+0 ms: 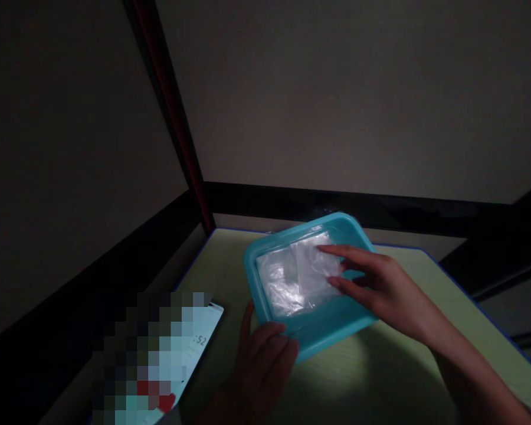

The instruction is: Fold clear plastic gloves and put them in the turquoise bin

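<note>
L hand (265, 360) curled on teal tray (336, 332) rim; R hand (380, 286) fingers spread, touching clear plastic bag (287, 280). Bag lies in tray, not lifted.

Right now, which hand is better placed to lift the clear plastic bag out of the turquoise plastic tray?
Probably right: the right hand reaches into the turquoise plastic tray with fingertips on the clear plastic bag, while the left hand sits at the tray's near rim, likely steadying it.

Dim home room: green table (402, 366), bare walls (336, 88).
</note>
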`<action>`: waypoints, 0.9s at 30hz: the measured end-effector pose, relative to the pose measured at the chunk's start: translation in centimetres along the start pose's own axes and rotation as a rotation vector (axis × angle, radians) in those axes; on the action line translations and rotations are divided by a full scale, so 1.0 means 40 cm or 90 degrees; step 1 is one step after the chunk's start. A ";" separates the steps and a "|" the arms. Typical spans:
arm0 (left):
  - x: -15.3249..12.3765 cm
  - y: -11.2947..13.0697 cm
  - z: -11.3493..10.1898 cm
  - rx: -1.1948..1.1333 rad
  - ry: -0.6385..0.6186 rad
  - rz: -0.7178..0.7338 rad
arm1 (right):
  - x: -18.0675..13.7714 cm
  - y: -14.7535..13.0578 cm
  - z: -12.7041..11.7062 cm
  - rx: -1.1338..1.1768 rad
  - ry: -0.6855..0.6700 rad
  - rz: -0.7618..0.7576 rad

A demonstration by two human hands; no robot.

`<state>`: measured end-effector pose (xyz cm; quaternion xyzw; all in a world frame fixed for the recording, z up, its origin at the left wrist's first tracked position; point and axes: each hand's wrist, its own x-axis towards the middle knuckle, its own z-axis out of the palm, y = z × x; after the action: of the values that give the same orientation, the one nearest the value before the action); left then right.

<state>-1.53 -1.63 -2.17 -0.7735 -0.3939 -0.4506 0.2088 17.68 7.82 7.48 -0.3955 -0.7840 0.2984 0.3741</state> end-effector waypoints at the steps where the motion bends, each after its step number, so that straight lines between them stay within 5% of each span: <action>1: -0.001 0.003 0.006 -0.007 0.012 0.000 | 0.000 0.001 0.009 -0.009 -0.020 0.003; 11: -0.001 0.011 0.027 -0.039 0.056 -0.001 | 0.000 -0.017 0.065 -0.046 -0.217 0.076; 27: 0.006 0.008 0.026 -0.057 0.050 0.024 | -0.018 0.014 0.084 -0.130 -0.265 -0.009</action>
<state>-0.65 -0.99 -2.47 -0.7710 -0.3506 -0.4935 0.1978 15.41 6.92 4.99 -0.3557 -0.8732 0.2896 0.1645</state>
